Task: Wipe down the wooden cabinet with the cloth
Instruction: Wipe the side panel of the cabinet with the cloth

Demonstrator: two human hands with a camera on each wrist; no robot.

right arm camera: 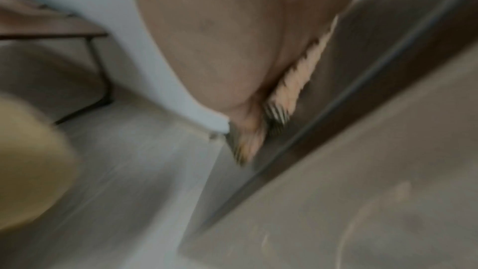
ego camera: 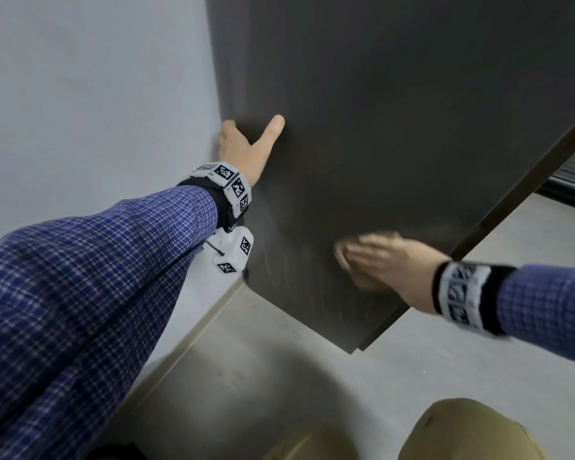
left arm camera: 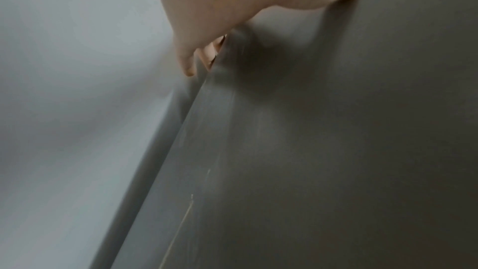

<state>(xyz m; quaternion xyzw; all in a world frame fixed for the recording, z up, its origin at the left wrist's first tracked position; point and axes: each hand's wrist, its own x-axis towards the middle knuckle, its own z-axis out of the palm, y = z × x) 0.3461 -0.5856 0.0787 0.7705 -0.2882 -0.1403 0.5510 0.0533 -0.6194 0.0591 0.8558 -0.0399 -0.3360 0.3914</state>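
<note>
Left hand point(ego camera: 246, 147) curls round the left edge of the cabinet point(ego camera: 412, 111); right hand point(ego camera: 392, 260), fingers flat, presses cloth point(ego camera: 342, 253) near its bottom edge. Even pressure, overlapping strokes would serve best.

head: above, facing down at cabinet point(ego camera: 412, 127) | wrists: very near, looking along its face | shared: cabinet face

The cabinet point(ego camera: 395, 111) is dark wood, smooth and mostly matt, with faint shiny streaks. The cloth point(right arm camera: 292, 87) looks soft, though blurred. The shirt sleeve point(ego camera: 80, 293) is woven checked cloth. The wall point(ego camera: 97, 94) is smooth and matt.
</note>
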